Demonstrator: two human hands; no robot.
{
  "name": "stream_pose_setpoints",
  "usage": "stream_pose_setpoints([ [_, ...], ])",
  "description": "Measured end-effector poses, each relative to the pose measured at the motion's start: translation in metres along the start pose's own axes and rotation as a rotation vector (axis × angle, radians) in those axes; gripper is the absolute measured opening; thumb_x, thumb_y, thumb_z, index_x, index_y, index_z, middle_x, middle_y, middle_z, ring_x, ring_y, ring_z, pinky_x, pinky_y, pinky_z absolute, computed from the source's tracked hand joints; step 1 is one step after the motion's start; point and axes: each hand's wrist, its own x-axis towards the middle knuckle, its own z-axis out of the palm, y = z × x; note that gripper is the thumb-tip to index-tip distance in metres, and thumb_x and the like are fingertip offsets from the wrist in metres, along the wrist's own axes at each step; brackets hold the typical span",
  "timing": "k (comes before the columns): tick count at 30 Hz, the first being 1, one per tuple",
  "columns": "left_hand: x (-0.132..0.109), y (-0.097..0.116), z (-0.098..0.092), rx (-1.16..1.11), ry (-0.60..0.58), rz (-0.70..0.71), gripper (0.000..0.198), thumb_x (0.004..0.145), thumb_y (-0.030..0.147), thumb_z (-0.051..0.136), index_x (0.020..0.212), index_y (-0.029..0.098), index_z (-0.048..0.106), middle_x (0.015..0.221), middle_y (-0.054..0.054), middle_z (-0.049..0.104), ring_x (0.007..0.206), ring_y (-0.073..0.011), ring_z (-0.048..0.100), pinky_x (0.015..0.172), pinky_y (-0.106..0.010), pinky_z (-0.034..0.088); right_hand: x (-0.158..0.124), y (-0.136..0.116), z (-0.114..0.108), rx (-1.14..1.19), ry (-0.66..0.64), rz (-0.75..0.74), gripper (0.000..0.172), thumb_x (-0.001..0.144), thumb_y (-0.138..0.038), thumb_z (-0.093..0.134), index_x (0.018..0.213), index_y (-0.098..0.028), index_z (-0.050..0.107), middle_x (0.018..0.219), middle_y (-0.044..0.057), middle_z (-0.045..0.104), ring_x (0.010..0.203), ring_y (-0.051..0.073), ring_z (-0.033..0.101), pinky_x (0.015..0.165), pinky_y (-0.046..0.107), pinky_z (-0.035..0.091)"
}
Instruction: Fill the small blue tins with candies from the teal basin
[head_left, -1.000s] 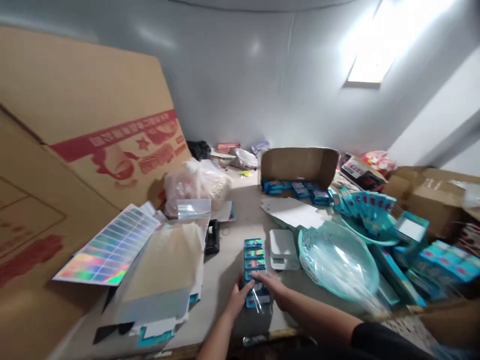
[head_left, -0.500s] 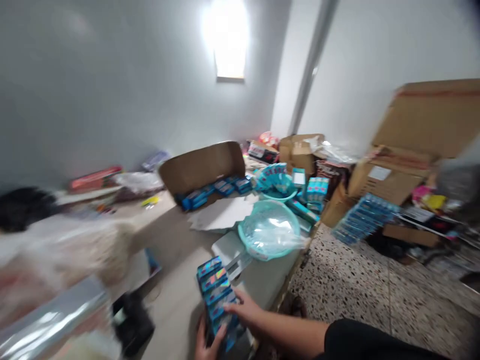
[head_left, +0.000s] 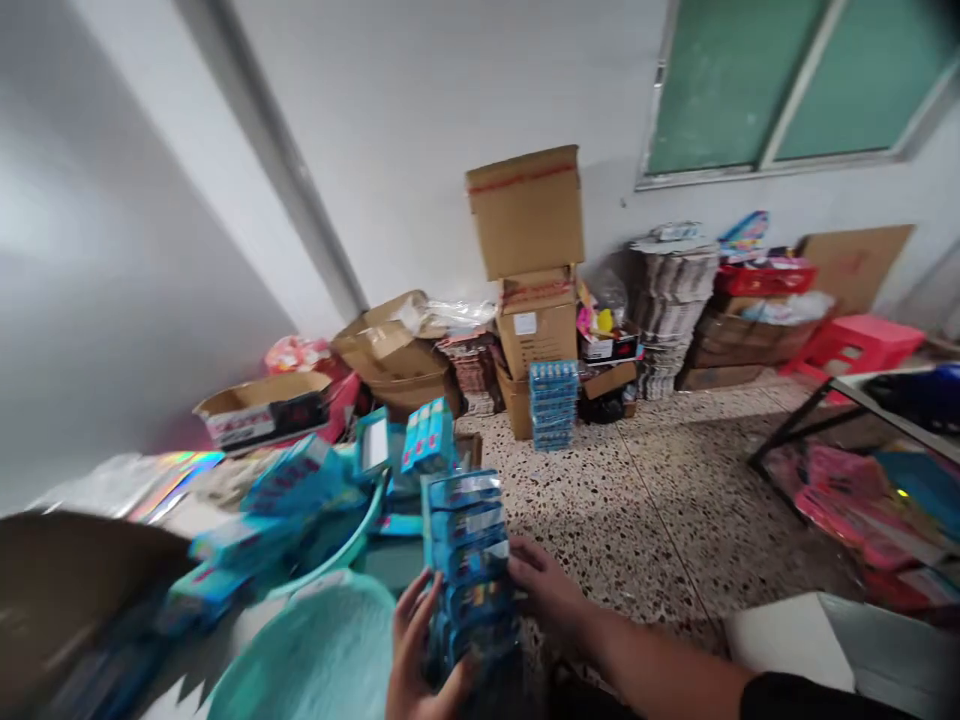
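Between my two hands is a pack of several small blue boxes [head_left: 474, 560] lined up in a row, glossy on top. My left hand [head_left: 421, 650] wraps its near left side, thumb across the lower boxes. Against the right side presses my right hand [head_left: 547, 590], fingers partly hidden behind the pack. Just left of it stands a turquoise basin [head_left: 322, 650]. Beyond that, a second turquoise basin [head_left: 371, 520] holds blue cartons [head_left: 292, 480]. More cartons [head_left: 427, 437] stand upright at the table's far end.
A stack of blue packs [head_left: 553, 405] stands on the speckled floor [head_left: 600, 500] by a cardboard box [head_left: 538, 330]. Along the wall are bundled stacks [head_left: 675, 300] and a pink stool [head_left: 862, 345]. A metal-framed rack [head_left: 795, 425] is at right; a white box [head_left: 787, 640] sits near my right arm.
My view has swung right, away from the table toward the floor and far wall. The pack of blue boxes has moved with my hands past the basins and is held between both hands.
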Motion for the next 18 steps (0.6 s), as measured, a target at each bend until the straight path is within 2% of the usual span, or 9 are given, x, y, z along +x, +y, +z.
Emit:
stream_pose_setpoints([
  [2, 0.051, 0.011, 0.040, -0.028, -0.224, 0.060, 0.062, 0.077, 0.050, 0.073, 0.135, 0.032, 0.062, 0.150, -0.009, 0.043, 0.141, -0.0372, 0.041, 0.116, -0.052, 0.040, 0.008, -0.042, -0.036, 0.008, 0.110, -0.020, 0.072, 0.063, -0.059, 0.086, 0.121, -0.025, 0.060, 0.123, 0.009, 0.069, 0.111, 0.029, 0.065, 0.092, 0.046, 0.051],
  [4, 0.092, 0.017, 0.079, -0.007, -0.442, 0.113, 0.061, 0.074, 0.047, 0.076, 0.132, 0.031, 0.065, 0.148, -0.011, 0.045, 0.142, -0.0396, 0.039, 0.117, -0.058, 0.034, 0.009, -0.069, -0.064, 0.002, 0.219, -0.099, 0.074, 0.064, -0.057, 0.086, 0.125, -0.023, 0.061, 0.116, 0.009, 0.071, 0.110, 0.029, 0.066, 0.099, 0.049, 0.047],
  [6, 0.126, 0.022, 0.117, 0.014, -0.644, 0.136, 0.063, 0.071, 0.042, 0.077, 0.132, 0.031, 0.065, 0.149, -0.011, 0.045, 0.142, -0.0408, 0.037, 0.119, -0.061, 0.028, 0.008, -0.084, -0.088, 0.002, 0.349, -0.156, 0.070, 0.064, -0.056, 0.086, 0.119, -0.018, 0.065, 0.110, 0.010, 0.073, 0.109, 0.029, 0.067, 0.106, 0.049, 0.043],
  [9, 0.167, 0.025, 0.170, -0.020, -0.875, 0.129, 0.066, 0.070, 0.033, 0.077, 0.135, 0.030, 0.063, 0.151, -0.011, 0.043, 0.144, -0.0395, 0.035, 0.120, -0.060, 0.027, 0.013, -0.100, -0.117, 0.073, 0.540, -0.155, 0.070, 0.063, -0.058, 0.086, 0.116, -0.017, 0.066, 0.110, 0.011, 0.073, 0.110, 0.030, 0.067, 0.105, 0.050, 0.044],
  [12, 0.210, 0.020, 0.216, -0.094, -1.029, 0.102, 0.067, 0.072, 0.030, 0.076, 0.137, 0.029, 0.061, 0.153, -0.011, 0.041, 0.145, -0.0365, 0.035, 0.121, -0.055, 0.027, 0.034, -0.119, -0.140, 0.160, 0.637, -0.176, 0.073, 0.063, -0.059, 0.085, 0.120, -0.017, 0.064, 0.115, 0.012, 0.072, 0.109, 0.032, 0.067, 0.100, 0.050, 0.048],
  [14, 0.245, 0.011, 0.244, -0.138, -1.100, 0.078, 0.065, 0.074, 0.033, 0.075, 0.137, 0.027, 0.061, 0.153, -0.012, 0.041, 0.146, -0.0352, 0.034, 0.121, -0.052, 0.028, 0.058, -0.135, -0.155, 0.224, 0.663, -0.189, 0.073, 0.065, -0.059, 0.084, 0.122, -0.019, 0.063, 0.115, 0.012, 0.072, 0.106, 0.032, 0.069, 0.094, 0.049, 0.052],
  [18, 0.332, -0.017, 0.297, -0.097, -1.201, 0.096, 0.067, 0.074, 0.035, 0.076, 0.138, 0.027, 0.060, 0.154, -0.013, 0.042, 0.147, -0.0350, 0.033, 0.122, -0.052, 0.025, 0.135, -0.165, -0.190, 0.365, 0.729, -0.150, 0.076, 0.063, -0.059, 0.084, 0.125, -0.023, 0.059, 0.115, 0.011, 0.072, 0.102, 0.032, 0.070, 0.083, 0.046, 0.057],
])
